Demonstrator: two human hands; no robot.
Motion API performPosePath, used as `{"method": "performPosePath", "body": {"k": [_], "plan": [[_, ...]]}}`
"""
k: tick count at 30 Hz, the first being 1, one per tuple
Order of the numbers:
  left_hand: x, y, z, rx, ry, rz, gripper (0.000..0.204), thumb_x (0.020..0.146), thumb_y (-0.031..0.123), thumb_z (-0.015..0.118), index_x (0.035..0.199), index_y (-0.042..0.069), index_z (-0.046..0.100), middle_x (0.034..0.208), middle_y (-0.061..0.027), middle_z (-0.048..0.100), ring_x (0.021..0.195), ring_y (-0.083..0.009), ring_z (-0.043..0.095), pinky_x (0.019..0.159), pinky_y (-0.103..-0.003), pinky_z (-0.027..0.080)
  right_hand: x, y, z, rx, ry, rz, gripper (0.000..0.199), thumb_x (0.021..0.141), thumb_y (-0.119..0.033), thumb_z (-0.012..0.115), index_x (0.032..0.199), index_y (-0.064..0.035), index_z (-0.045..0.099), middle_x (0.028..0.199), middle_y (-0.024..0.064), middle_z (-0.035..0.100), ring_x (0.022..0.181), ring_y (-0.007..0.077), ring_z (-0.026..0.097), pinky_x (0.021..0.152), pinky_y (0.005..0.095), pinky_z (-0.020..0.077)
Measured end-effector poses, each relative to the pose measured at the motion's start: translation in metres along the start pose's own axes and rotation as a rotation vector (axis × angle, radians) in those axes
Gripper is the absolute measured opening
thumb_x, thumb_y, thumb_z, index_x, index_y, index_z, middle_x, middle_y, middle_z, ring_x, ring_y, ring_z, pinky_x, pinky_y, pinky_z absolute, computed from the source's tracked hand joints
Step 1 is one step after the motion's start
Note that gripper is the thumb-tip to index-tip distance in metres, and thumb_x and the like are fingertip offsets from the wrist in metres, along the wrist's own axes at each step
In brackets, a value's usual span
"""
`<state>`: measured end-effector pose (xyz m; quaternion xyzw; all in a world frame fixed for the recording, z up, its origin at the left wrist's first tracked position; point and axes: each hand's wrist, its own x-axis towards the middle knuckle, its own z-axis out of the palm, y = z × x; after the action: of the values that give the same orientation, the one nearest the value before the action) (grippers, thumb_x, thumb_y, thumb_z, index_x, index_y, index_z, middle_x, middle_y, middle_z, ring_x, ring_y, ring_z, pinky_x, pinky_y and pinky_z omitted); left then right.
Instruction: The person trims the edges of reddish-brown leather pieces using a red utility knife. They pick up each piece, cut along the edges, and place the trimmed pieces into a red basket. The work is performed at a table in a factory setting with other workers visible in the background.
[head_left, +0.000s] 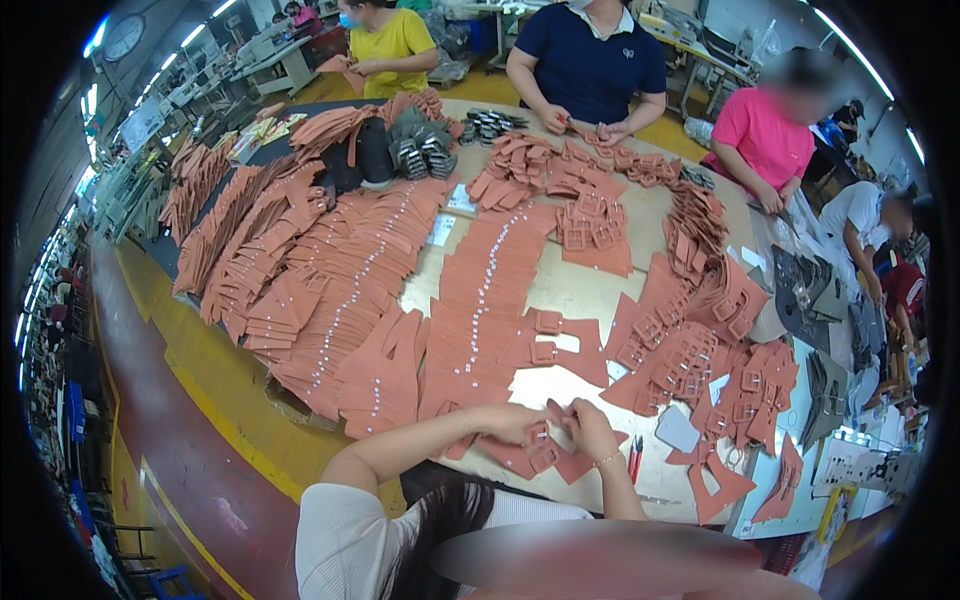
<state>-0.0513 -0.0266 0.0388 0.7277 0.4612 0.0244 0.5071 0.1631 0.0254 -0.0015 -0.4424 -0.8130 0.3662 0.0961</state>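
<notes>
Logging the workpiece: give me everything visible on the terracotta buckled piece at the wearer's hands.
The buckled piece is terracotta, thin and sheet-like, and looks like leather or an imitation. A squarish frame buckle of matching colour sits on it. It lies at the table's near edge, with the left hand and right hand over its far side. Their exact grip and its full outline are hidden.

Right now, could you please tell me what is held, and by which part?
The right hand holds a terracotta piece by its upper end; what the left hand grips is unclear.
</notes>
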Motion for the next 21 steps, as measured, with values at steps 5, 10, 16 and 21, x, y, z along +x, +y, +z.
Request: {"method": "performPosePath", "body": {"k": [5,10,16,21], "plan": [[-0.015,0.000,0.001,-0.345,0.130,0.095,0.049,0.082,0.010,0.069,0.126,0.007,0.049,0.087,-0.0095,0.065,0.080,-0.0158,0.061,0.069,-0.029,0.048,-0.007,-0.001,-0.012,0.173,0.088,-0.023,0.020,0.088,-0.014,0.062,0.103,-0.0006,0.062,0.081,0.0143,0.067,0.073,0.0235,0.065,0.067,0.0335,0.0499],[-0.026,0.005,-0.013,-0.634,0.105,-0.001,0.034,0.083,0.014,0.072,0.113,0.003,0.061,0.089,-0.0028,0.066,0.082,-0.0064,0.060,0.070,-0.022,0.049,-0.013,-0.007,-0.040,0.495,0.023,0.067,0.020,0.091,-0.017,0.061,0.098,0.0012,0.064,0.077,0.0066,0.066,0.070,0.0105,0.059,0.064,0.0249,0.0474],[-0.033,0.027,-0.025,-0.850,0.154,0.120,0.027,0.084,0.010,0.070,0.108,-0.001,0.063,0.095,-0.0034,0.068,0.087,-0.0069,0.060,0.081,-0.023,0.048,-0.016,-0.028,-0.056,0.830,-0.156,-0.066,0.017,0.090,-0.012,0.065,0.098,0.0021,0.065,0.085,0.0007,0.065,0.075,0.0055,0.057,0.068,0.0210,0.0477],[-0.042,0.034,-0.032,-0.692,0.099,0.084,0.018,0.083,0.009,0.071,0.099,0.000,0.067,0.096,-0.0032,0.068,0.089,-0.0067,0.060,0.079,-0.023,0.048,-0.017,-0.037,-0.065,0.919,-0.255,-0.060,0.015,0.089,-0.009,0.065,0.099,0.0010,0.066,0.088,0.0004,0.064,0.078,0.0061,0.057,0.070,0.0216,0.0478]]}}
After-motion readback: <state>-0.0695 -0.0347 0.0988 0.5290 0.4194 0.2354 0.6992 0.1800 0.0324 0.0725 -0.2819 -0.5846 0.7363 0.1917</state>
